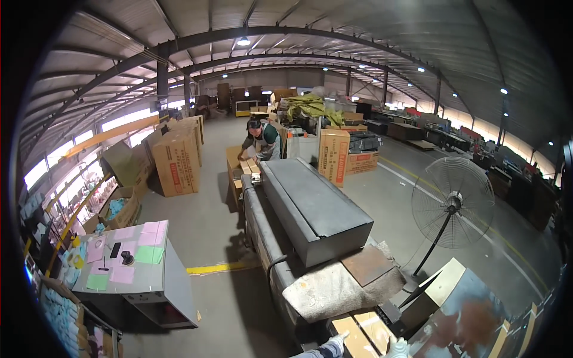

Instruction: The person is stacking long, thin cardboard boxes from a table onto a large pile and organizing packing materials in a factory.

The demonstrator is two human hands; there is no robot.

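Two narrow brown cardboard boxes, a left one and a right one, lie side by side at the near end of a long grey machine. My left hand, in a pale glove, is at the outer side of the left box. Against the right box's outer side is my right hand, in a white glove. Both hands appear to grip the pair between them. The lower picture edge cuts off part of each hand. Just beyond the boxes, a worn grey cloth drapes over the machine.
Another person leans over small boxes at the machine's far end. A large pedestal fan stands to the right. At left is a grey desk with coloured papers. Large cartons stand farther back.
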